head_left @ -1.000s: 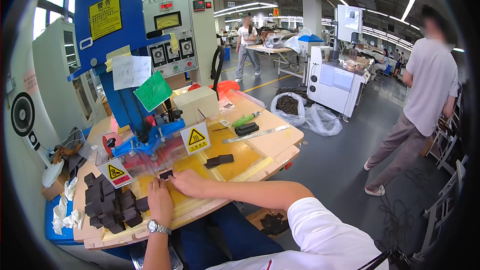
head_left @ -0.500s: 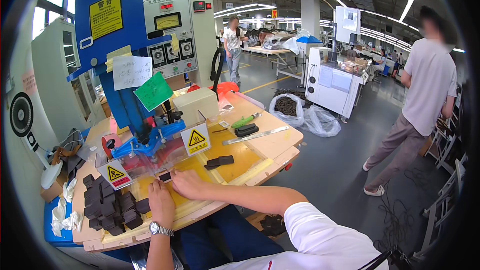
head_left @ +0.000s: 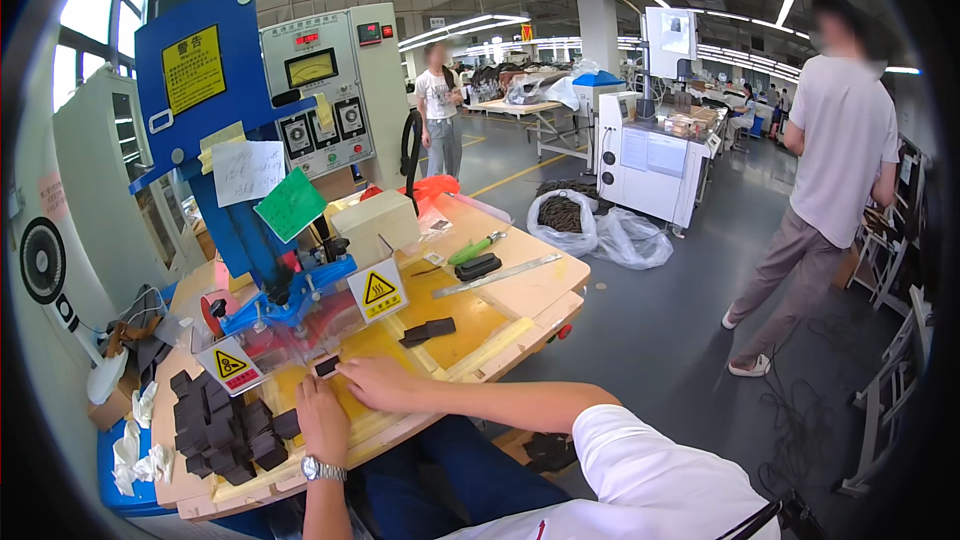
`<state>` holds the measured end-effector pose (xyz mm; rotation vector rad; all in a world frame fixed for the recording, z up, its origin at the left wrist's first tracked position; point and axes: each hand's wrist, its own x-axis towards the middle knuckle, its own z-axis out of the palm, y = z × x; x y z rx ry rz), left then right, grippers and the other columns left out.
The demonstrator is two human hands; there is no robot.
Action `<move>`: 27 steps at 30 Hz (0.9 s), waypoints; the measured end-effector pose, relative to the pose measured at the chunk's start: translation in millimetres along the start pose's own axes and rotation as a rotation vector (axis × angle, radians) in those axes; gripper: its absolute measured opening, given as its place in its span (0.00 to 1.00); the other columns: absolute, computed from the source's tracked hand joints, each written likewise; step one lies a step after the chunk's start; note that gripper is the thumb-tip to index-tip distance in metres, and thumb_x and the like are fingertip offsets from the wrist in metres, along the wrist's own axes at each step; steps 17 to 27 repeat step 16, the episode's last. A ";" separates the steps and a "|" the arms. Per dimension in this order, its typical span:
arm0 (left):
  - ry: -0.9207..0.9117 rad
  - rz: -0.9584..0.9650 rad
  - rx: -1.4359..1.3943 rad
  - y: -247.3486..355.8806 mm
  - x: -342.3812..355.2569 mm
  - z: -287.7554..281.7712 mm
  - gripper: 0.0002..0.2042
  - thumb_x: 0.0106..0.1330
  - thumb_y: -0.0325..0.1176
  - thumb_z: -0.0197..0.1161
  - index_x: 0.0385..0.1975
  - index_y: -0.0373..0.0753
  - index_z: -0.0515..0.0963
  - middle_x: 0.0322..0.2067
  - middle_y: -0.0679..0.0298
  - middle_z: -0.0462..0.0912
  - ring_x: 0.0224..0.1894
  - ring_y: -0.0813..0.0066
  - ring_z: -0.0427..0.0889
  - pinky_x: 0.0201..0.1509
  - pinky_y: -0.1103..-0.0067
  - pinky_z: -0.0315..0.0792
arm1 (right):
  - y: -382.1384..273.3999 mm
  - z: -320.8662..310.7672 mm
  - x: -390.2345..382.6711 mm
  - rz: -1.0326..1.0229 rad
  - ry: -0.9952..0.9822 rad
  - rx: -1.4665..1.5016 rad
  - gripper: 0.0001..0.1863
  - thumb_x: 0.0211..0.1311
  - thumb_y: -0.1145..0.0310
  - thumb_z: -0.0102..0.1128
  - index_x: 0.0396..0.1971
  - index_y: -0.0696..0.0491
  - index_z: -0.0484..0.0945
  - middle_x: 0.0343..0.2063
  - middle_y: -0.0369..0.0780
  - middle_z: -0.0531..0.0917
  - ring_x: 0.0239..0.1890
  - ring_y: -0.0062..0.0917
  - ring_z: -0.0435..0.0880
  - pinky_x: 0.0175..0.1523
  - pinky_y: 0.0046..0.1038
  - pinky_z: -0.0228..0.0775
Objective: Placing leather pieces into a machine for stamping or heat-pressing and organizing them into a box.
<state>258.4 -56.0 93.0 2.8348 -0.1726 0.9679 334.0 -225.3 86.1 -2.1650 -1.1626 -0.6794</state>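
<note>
Just in front of the press, a small dark rectangular piece (head_left: 327, 367) with a pale edge lies over the yellow work mat (head_left: 455, 312). My right hand (head_left: 380, 383) reaches in with curled fingers, its fingertips closed at the right end of this piece. Beside it, my left hand (head_left: 322, 417) has its fingers bent together near the piece's lower left corner; whatever they pinch is hidden. Left of that hand sits a heap of dark flat pieces (head_left: 215, 420). A couple more dark pieces (head_left: 428, 331) overlap on the mat to the right.
The blue press head (head_left: 285, 305) and its clear guards with warning signs (head_left: 378, 290) stand right beyond my hands. A metal ruler (head_left: 497, 275), a black case (head_left: 478, 267) and a green-handled tool (head_left: 475, 248) lie to the right. Two people (head_left: 840, 155) stand across the floor.
My view has shifted slightly, so the bench sits a little left and lower. The small piece shows more fully between my hands, with my left fingertips a bit nearer to me.
</note>
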 end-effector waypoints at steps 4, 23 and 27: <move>0.090 0.081 -0.277 53.6 -33.9 -73.2 0.19 0.68 0.18 0.59 0.59 0.26 0.80 0.60 0.40 0.80 0.68 0.40 0.75 0.70 0.60 0.72 | -63.3 -72.6 -62.0 -0.004 0.064 0.281 0.07 0.72 0.67 0.63 0.37 0.55 0.79 0.30 0.47 0.79 0.35 0.48 0.83 0.40 0.46 0.75; -0.570 0.432 -0.322 27.0 -281.3 178.9 0.23 0.72 0.37 0.58 0.64 0.38 0.80 0.65 0.50 0.81 0.72 0.50 0.73 0.78 0.53 0.64 | -51.2 31.7 -249.7 0.150 -0.481 0.289 0.16 0.68 0.68 0.67 0.54 0.55 0.85 0.53 0.45 0.83 0.58 0.45 0.84 0.63 0.46 0.78; -0.570 0.432 -0.322 27.0 -281.3 178.9 0.23 0.72 0.37 0.58 0.64 0.38 0.80 0.65 0.50 0.81 0.72 0.50 0.73 0.78 0.53 0.64 | -51.2 31.7 -249.7 0.150 -0.481 0.289 0.16 0.68 0.68 0.67 0.54 0.55 0.85 0.53 0.45 0.83 0.58 0.45 0.84 0.63 0.46 0.78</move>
